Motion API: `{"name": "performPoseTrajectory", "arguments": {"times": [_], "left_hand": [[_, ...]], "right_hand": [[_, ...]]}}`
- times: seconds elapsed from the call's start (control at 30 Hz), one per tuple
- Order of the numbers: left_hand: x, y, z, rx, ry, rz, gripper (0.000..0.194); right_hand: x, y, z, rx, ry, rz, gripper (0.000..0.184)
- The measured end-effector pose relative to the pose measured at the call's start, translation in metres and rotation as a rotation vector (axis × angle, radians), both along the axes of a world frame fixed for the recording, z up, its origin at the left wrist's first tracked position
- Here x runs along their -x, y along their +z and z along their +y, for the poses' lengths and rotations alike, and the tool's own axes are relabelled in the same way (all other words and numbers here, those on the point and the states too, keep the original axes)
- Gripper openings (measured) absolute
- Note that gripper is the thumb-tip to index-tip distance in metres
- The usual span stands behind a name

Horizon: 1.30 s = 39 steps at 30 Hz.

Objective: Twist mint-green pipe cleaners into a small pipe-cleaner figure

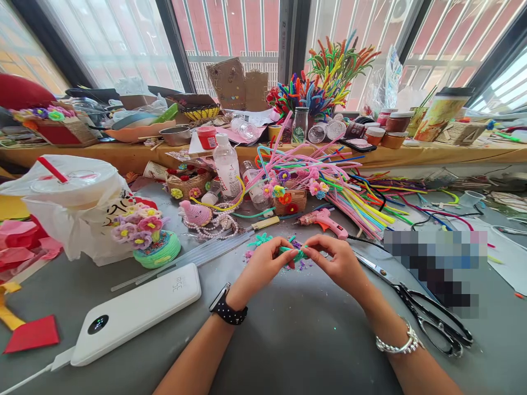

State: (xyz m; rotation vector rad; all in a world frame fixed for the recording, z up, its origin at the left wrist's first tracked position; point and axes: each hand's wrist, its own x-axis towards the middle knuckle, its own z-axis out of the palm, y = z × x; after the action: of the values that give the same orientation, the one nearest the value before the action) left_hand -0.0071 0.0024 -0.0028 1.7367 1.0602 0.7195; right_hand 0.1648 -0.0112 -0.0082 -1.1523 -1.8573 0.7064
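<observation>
Both hands meet over the middle of the grey table, fingertips pinched on a small teal pipe cleaner (302, 253). My left hand (267, 260) grips its left side; my right hand (336, 264) pinches the right side. Fingers partly cover the piece, so its full shape is hidden. Just beyond my left hand lies a teal pipe-cleaner flower (260, 240). Purple and pink fuzz scraps (302, 265) are scattered beneath and around the fingers. A pink glue gun (323, 220) rests behind the hands, and large black-handled scissors (428, 312) lie to the right of my right hand.
At left are a white power bank (138, 314) with a cable, a flower pot ornament (156, 249) and a bagged drink cup (78, 203). Clear glue sticks (197, 253) lie behind my left hand. Bundled pipe cleaners (358, 206) spread behind the glue gun, below a crowded ledge (135, 153).
</observation>
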Motion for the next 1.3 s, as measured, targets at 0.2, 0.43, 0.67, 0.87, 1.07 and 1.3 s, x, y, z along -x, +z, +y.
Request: {"name": "performPoseTrajectory", "arguments": {"times": [0.2, 0.43, 0.67, 0.87, 1.07, 1.3], "left_hand": [[-0.004, 0.001, 0.001, 0.064, 0.125, -0.123, 0.026], [-0.013, -0.002, -0.004, 0.139, 0.195, -0.364, 0.021], [-0.016, -0.002, -0.009, 0.205, 0.219, -0.549, 0.019], [-0.008, 0.004, -0.004, 0.248, 0.179, -0.447, 0.018], [-0.002, 0.008, -0.003, 0.283, 0.049, -0.381, 0.016], [-0.002, 0.012, -0.006, 0.253, -0.057, -0.437, 0.016]], "right_hand": [[0.005, -0.001, -0.001, 0.022, -0.042, 0.136, 0.015], [0.014, -0.006, -0.007, -0.042, -0.198, 0.232, 0.013], [0.019, -0.007, -0.007, -0.014, -0.23, 0.274, 0.015], [0.007, -0.002, -0.003, 0.134, -0.073, 0.296, 0.017], [-0.003, 0.007, 0.0, 0.373, 0.064, 0.37, 0.018], [-0.006, 0.009, -0.001, 0.523, 0.192, 0.481, 0.017]]}}
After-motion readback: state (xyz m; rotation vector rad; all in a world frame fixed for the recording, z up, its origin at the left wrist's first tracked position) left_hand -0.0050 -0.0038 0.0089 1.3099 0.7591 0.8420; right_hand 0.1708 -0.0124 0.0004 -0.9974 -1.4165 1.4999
